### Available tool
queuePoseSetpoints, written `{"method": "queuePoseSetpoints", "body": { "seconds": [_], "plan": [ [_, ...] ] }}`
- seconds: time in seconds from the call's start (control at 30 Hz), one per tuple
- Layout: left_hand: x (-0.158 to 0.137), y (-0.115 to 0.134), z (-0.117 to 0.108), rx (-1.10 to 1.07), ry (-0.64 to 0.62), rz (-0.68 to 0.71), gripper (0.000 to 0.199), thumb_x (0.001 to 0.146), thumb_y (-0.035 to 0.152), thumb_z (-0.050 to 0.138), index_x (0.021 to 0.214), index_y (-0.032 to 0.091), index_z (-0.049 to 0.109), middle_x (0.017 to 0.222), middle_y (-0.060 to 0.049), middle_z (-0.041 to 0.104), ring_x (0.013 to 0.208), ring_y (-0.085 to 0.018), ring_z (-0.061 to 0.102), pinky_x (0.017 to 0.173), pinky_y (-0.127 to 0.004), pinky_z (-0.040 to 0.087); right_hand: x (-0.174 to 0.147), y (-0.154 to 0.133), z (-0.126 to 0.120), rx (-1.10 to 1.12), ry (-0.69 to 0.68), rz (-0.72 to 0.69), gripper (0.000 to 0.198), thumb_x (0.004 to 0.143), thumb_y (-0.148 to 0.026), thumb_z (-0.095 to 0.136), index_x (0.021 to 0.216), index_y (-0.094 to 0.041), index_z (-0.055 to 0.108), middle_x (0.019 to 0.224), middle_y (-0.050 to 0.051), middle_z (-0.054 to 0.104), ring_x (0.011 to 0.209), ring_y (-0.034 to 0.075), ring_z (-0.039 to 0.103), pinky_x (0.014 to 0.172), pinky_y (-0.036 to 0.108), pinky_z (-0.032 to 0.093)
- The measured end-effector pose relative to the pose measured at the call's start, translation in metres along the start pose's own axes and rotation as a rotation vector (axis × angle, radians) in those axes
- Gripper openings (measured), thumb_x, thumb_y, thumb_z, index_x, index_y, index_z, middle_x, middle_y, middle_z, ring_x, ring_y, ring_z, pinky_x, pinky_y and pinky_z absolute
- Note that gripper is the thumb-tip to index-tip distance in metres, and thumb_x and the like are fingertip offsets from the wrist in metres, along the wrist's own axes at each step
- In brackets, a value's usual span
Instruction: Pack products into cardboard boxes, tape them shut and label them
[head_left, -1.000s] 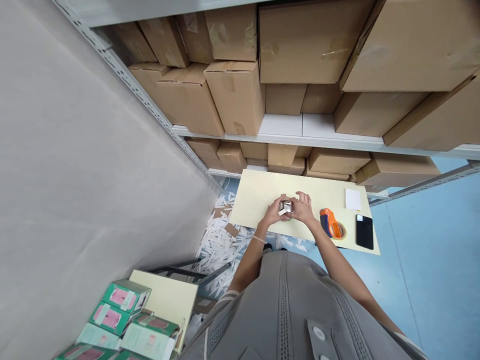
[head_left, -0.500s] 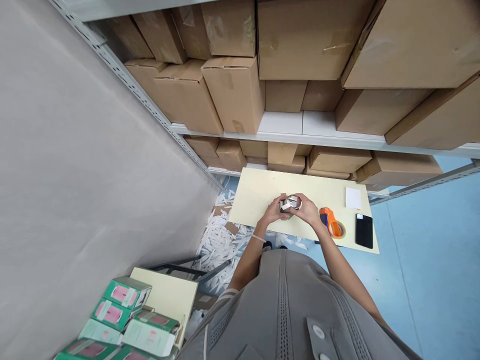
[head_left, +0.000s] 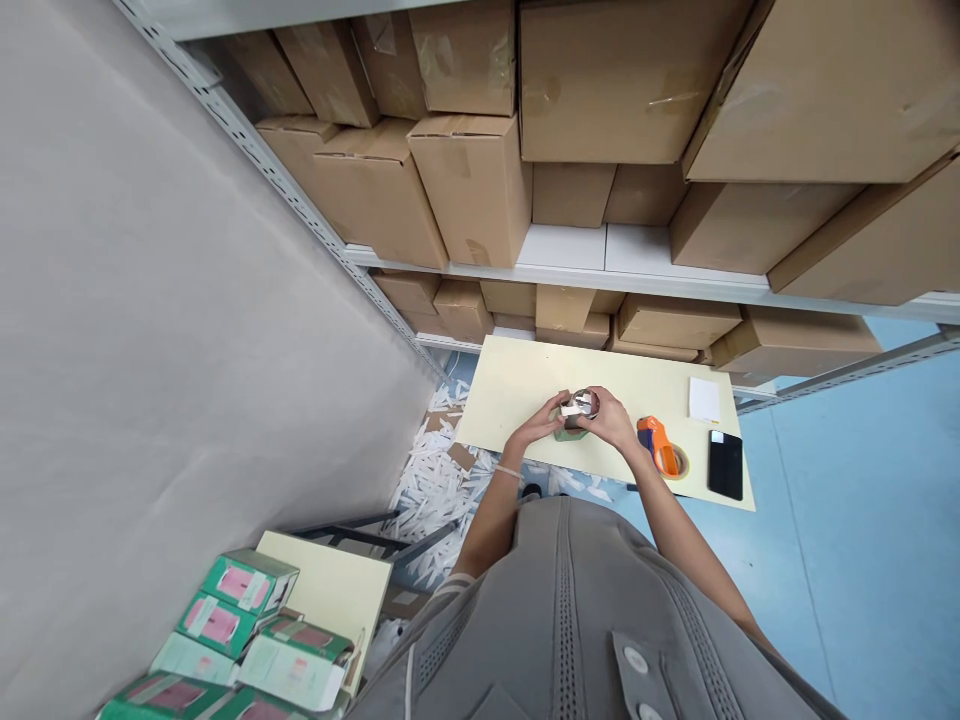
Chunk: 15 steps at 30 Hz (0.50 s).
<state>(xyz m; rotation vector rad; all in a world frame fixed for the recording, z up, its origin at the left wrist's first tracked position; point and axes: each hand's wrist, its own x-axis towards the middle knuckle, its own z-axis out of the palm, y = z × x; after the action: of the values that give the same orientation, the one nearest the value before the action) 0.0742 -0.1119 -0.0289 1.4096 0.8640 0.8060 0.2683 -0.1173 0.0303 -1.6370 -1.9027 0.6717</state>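
On the pale yellow table (head_left: 510, 380), both my hands are at a small green box (head_left: 571, 434) with a shiny, round, silvery object (head_left: 582, 403) at its top. What kind of object it is, I cannot make out; a white strip shows on its near side. My right hand (head_left: 609, 416) curls round its right side. From the left, my left hand (head_left: 538, 424) bends its fingers against the box's upper edge. To the right of my right hand lies an orange tape dispenser (head_left: 660, 446) with a roll of tape.
A black phone (head_left: 725, 465) and a white paper pad (head_left: 703, 399) lie at the table's right end. Cardboard boxes (head_left: 469, 190) fill the shelves ahead. White paper strips (head_left: 431, 500) litter the floor. Green packages (head_left: 232, 582) stand on a side table (head_left: 330, 578) at lower left.
My left hand has slid slightly left and its fingers have loosened, so more of the green box shows. The round object has tilted a little in my right hand.
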Motion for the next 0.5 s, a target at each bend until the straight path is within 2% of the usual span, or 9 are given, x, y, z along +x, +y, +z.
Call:
{"method": "queuePoseSetpoints", "body": {
  "seconds": [0.1, 0.23, 0.4, 0.5],
  "plan": [
    [-0.003, 0.007, 0.001, 0.019, 0.023, 0.051, 0.062, 0.089, 0.062, 0.054, 0.138, 0.024, 0.051, 0.152, -0.010, 0.046, 0.145, -0.028, 0.036, 0.120, -0.043, 0.028, 0.000, 0.001, -0.002, 0.023, 0.007, 0.005, 0.047, 0.063, -0.031, 0.063, 0.109, -0.019, 0.061, 0.098, 0.007, 0.068, 0.081, 0.023, 0.063, 0.075, 0.035, 0.050],
    [-0.004, 0.014, 0.001, 0.140, 0.057, -0.015, 0.036, 0.091, 0.049, 0.056, 0.120, 0.027, 0.058, 0.143, -0.005, 0.053, 0.141, -0.022, 0.041, 0.118, -0.039, 0.031, -0.001, 0.004, -0.002, 0.061, 0.021, 0.020, 0.047, 0.063, -0.032, 0.064, 0.108, -0.020, 0.061, 0.096, 0.006, 0.068, 0.080, 0.022, 0.063, 0.074, 0.035, 0.050],
    [0.002, 0.011, 0.001, 0.155, 0.084, 0.029, 0.025, 0.081, 0.038, 0.069, 0.100, 0.027, 0.058, 0.130, -0.005, 0.058, 0.132, -0.021, 0.048, 0.115, -0.037, 0.033, -0.003, 0.002, 0.001, 0.024, 0.024, 0.009, 0.046, 0.064, -0.032, 0.065, 0.108, -0.020, 0.062, 0.099, 0.007, 0.067, 0.082, 0.022, 0.063, 0.074, 0.035, 0.050],
    [0.005, 0.006, 0.001, 0.198, 0.161, 0.012, 0.024, 0.076, 0.032, 0.074, 0.089, 0.023, 0.056, 0.120, -0.006, 0.060, 0.122, -0.022, 0.054, 0.111, -0.038, 0.037, -0.005, -0.002, 0.002, -0.023, 0.015, 0.012, 0.047, 0.066, -0.031, 0.066, 0.112, -0.021, 0.061, 0.103, 0.007, 0.066, 0.086, 0.023, 0.063, 0.074, 0.034, 0.050]
  ]
}}
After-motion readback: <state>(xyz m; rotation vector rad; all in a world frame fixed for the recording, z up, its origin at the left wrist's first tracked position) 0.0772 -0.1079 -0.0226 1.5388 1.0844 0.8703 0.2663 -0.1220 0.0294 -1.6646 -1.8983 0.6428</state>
